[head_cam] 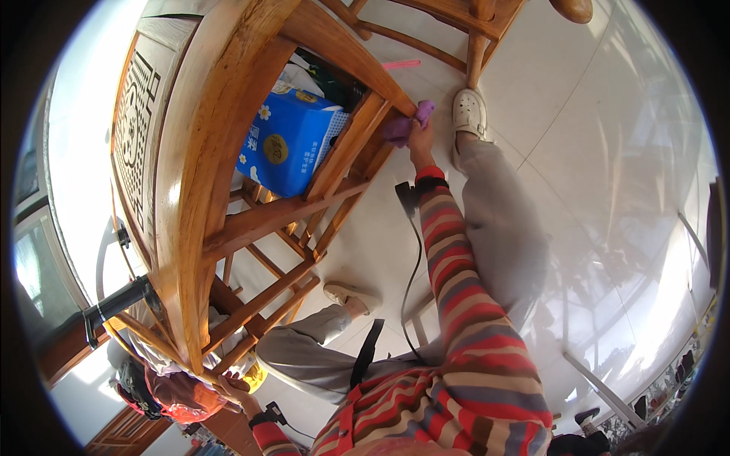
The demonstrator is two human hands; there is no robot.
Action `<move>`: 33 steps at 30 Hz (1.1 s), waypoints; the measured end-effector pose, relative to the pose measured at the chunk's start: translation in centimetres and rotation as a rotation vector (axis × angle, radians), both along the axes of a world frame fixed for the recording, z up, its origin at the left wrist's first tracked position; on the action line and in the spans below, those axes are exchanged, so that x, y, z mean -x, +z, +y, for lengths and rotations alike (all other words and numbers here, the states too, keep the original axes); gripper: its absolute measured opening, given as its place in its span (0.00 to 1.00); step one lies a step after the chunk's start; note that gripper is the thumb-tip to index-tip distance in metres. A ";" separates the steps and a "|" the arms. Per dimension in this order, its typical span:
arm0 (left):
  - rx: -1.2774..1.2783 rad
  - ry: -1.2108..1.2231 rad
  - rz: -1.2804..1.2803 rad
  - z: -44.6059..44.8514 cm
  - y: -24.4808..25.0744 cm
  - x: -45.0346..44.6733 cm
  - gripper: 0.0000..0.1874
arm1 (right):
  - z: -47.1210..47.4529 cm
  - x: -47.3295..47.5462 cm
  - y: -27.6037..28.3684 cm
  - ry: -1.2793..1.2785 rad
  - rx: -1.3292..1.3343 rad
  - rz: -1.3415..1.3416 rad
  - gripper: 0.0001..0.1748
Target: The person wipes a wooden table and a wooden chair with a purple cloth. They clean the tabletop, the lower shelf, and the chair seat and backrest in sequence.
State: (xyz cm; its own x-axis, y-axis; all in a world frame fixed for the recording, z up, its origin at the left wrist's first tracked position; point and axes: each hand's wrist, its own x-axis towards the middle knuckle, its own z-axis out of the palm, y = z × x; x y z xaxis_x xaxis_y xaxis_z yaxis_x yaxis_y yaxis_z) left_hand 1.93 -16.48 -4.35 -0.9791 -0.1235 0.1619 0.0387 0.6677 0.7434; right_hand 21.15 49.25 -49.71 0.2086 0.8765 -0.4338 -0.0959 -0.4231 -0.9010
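Observation:
My right hand grips a purple cloth against the lower end of a wooden table leg. At the lower left, my left hand rests at the end of a wooden rail of the same table; whether its fingers close round the wood is hard to tell. Between the hands, a blue tissue pack with flower prints and writing sits inside the open wooden frame under the tabletop. Dark and white items lie behind the pack, partly hidden.
Wooden chair legs stand at the top. A pink strip lies on the tiled floor. Red and dark bags hang or lie near my left hand. A black cable runs from my right wrist. A metal bar is at the lower right.

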 end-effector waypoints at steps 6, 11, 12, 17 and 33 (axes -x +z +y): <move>0.049 -0.010 0.042 -0.6 -0.3 0.5 0.29 | -1.6 0.6 4.1 -0.129 -0.178 0.134 0.14; -0.022 0.000 0.075 -1.7 -0.7 1.8 0.27 | -1.0 1.3 2.5 -0.134 -0.200 0.059 0.17; -0.039 0.044 0.072 -2.0 -0.8 1.9 0.27 | -0.7 1.1 1.6 -0.112 -0.178 0.058 0.20; -0.041 0.016 0.088 -2.2 -1.2 2.0 0.28 | -0.1 0.0 3.1 -0.074 -0.011 0.112 0.19; -0.030 -0.010 0.065 -2.2 -1.0 2.0 0.26 | -2.4 0.0 3.4 -0.024 -0.005 0.204 0.19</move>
State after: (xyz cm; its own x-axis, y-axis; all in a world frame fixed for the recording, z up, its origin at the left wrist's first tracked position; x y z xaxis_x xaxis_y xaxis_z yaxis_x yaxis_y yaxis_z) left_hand -0.08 -18.65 -5.35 -0.9678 -0.1190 0.2220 0.0947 0.6448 0.7585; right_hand 21.16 46.86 -46.36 0.1381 0.8746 -0.4648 -0.2868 -0.4139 -0.8640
